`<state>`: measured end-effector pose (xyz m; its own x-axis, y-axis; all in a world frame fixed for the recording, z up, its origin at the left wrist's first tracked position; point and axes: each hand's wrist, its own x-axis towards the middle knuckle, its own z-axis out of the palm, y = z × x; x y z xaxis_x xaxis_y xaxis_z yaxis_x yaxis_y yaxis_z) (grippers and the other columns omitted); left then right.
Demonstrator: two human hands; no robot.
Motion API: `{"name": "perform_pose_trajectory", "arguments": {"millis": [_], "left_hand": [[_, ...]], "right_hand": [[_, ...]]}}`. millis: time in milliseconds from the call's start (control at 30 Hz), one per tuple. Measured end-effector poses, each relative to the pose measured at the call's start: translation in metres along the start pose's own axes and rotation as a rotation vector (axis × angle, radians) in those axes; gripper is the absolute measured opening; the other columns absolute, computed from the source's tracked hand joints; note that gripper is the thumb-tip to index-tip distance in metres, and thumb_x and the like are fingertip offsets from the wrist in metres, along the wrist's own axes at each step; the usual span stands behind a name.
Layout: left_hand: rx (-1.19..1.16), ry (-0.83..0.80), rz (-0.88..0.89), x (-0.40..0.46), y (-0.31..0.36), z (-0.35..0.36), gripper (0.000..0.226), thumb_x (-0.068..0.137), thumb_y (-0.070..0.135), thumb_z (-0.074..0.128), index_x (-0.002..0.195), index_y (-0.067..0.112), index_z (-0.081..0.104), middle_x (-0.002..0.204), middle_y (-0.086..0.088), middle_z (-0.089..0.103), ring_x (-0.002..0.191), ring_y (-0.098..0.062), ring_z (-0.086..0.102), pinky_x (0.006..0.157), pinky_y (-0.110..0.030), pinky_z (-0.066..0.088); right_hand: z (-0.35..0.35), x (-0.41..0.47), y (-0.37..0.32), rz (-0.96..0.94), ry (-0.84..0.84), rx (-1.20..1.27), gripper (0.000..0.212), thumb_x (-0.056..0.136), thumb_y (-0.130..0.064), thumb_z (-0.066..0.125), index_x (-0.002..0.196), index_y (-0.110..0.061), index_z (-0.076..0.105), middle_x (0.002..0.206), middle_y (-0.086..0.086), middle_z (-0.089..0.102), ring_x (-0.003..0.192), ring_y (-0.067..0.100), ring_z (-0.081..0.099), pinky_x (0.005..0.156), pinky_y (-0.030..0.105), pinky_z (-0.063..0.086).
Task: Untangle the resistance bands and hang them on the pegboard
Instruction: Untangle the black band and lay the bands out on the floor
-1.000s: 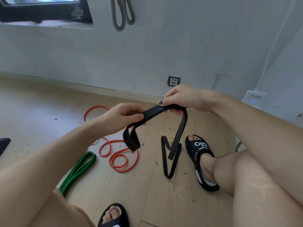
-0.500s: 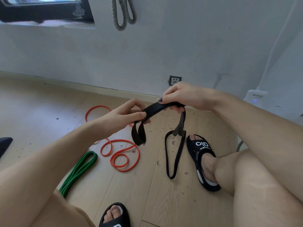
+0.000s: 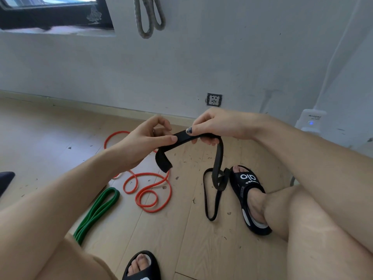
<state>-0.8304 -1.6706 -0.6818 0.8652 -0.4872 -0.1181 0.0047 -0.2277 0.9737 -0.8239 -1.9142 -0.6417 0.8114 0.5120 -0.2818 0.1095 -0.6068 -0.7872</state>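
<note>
I hold a black resistance band (image 3: 218,156) between both hands above the wooden floor. My left hand (image 3: 145,138) pinches one end, thumb on top, other fingers raised; a short folded end hangs below it. My right hand (image 3: 214,126) grips the band a little to the right. From there the band drops to a knot-like tangle and a long loop lying on the floor. An orange band (image 3: 149,188) lies coiled on the floor under my left hand. A green band (image 3: 96,213) lies folded beside my left leg. A grey band (image 3: 148,17) hangs on the wall above.
My right foot in a black slide sandal (image 3: 248,197) rests beside the black loop; my left sandal (image 3: 141,267) is at the bottom edge. A wall socket (image 3: 214,99) and a white plug-in device (image 3: 310,120) sit low on the wall. A dark window frame (image 3: 56,19) is top left.
My left hand's fingers have opened upward, keeping only a thumb pinch on the band. The hanging part has gathered into a tighter tangle near my right sandal.
</note>
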Motion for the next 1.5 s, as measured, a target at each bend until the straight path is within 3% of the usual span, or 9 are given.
{"name": "perform_pose_trajectory", "arguments": {"millis": [133, 333, 467, 733, 867, 1067, 1267, 1400, 1500], "left_hand": [[0.018, -0.026, -0.071, 0.001, -0.003, 0.002, 0.034, 0.090, 0.025, 0.075, 0.116, 0.010, 0.058, 0.106, -0.004, 0.077, 0.107, -0.020, 0.071, 0.109, -0.047, 0.048], [0.321, -0.091, -0.107, -0.003, -0.015, -0.001, 0.035, 0.092, 0.002, 0.068, 0.121, 0.018, 0.057, 0.113, 0.000, 0.071, 0.105, -0.014, 0.072, 0.094, -0.038, 0.058], [0.331, 0.021, -0.104, 0.000, -0.017, 0.000, 0.016, 0.097, 0.012, 0.067, 0.110, 0.010, 0.059, 0.105, -0.007, 0.074, 0.097, -0.019, 0.075, 0.087, -0.035, 0.062], [0.254, -0.025, -0.172, -0.002, -0.011, 0.002, 0.044, 0.085, 0.017, 0.081, 0.118, 0.012, 0.052, 0.115, -0.010, 0.067, 0.099, -0.020, 0.074, 0.083, -0.030, 0.061], [0.252, -0.008, -0.186, -0.003, -0.004, 0.009, 0.065, 0.070, 0.041, 0.091, 0.106, 0.009, 0.048, 0.105, -0.014, 0.062, 0.087, -0.023, 0.075, 0.078, -0.032, 0.063], [0.353, 0.210, -0.178, 0.005, -0.007, 0.034, 0.041, 0.095, 0.045, 0.067, 0.084, 0.011, 0.046, 0.080, -0.006, 0.067, 0.074, -0.018, 0.077, 0.075, -0.039, 0.065], [0.376, 0.215, -0.181, 0.014, -0.022, 0.030, 0.010, 0.103, 0.023, 0.057, 0.100, 0.014, 0.059, 0.096, -0.009, 0.073, 0.078, -0.013, 0.077, 0.068, -0.027, 0.063], [0.278, 0.118, -0.130, 0.011, -0.017, 0.012, 0.013, 0.104, 0.016, 0.056, 0.111, 0.016, 0.067, 0.105, -0.004, 0.076, 0.099, -0.015, 0.075, 0.092, -0.035, 0.060], [-0.063, -0.080, -0.116, 0.003, -0.013, -0.006, 0.031, 0.099, 0.025, 0.063, 0.123, 0.007, 0.066, 0.121, -0.010, 0.073, 0.120, -0.025, 0.067, 0.107, -0.039, 0.049]], "right_hand": [[-0.002, -0.001, 0.000, -0.040, 0.072, 0.068, 0.034, 0.102, -0.029, 0.059, 0.079, -0.008, 0.072, 0.056, 0.000, 0.046, 0.053, 0.014, 0.040, 0.058, 0.024, 0.041], [-0.013, -0.003, 0.001, -0.035, 0.195, 0.153, 0.033, 0.102, -0.023, 0.057, 0.079, -0.003, 0.067, 0.051, -0.004, 0.031, 0.048, 0.014, 0.028, 0.053, 0.024, 0.034], [-0.018, -0.007, 0.008, -0.017, 0.196, 0.173, 0.032, 0.103, -0.022, 0.056, 0.081, -0.002, 0.067, 0.050, -0.004, 0.031, 0.048, 0.013, 0.028, 0.056, 0.028, 0.032], [-0.015, -0.005, 0.010, -0.008, 0.220, 0.168, 0.032, 0.102, -0.023, 0.058, 0.081, -0.002, 0.069, 0.052, -0.002, 0.031, 0.050, 0.015, 0.027, 0.055, 0.027, 0.032], [-0.015, -0.002, 0.013, 0.023, 0.282, 0.162, 0.032, 0.100, -0.023, 0.059, 0.079, -0.003, 0.071, 0.051, -0.001, 0.032, 0.050, 0.016, 0.028, 0.056, 0.029, 0.033], [-0.009, -0.001, 0.009, 0.051, 0.304, 0.157, 0.031, 0.100, -0.023, 0.058, 0.082, -0.002, 0.072, 0.051, -0.003, 0.033, 0.047, 0.014, 0.030, 0.054, 0.027, 0.033], [-0.008, -0.002, 0.009, 0.052, 0.265, 0.162, 0.031, 0.100, -0.023, 0.059, 0.078, -0.004, 0.070, 0.050, -0.004, 0.033, 0.047, 0.013, 0.030, 0.055, 0.028, 0.032], [-0.014, -0.001, 0.015, 0.084, 0.294, 0.143, 0.031, 0.098, -0.025, 0.059, 0.077, -0.005, 0.067, 0.049, -0.005, 0.032, 0.047, 0.014, 0.029, 0.056, 0.029, 0.033], [-0.018, -0.001, 0.021, 0.122, 0.283, 0.152, 0.031, 0.097, -0.028, 0.059, 0.073, -0.008, 0.060, 0.048, -0.006, 0.032, 0.046, 0.015, 0.029, 0.055, 0.029, 0.032]]}}
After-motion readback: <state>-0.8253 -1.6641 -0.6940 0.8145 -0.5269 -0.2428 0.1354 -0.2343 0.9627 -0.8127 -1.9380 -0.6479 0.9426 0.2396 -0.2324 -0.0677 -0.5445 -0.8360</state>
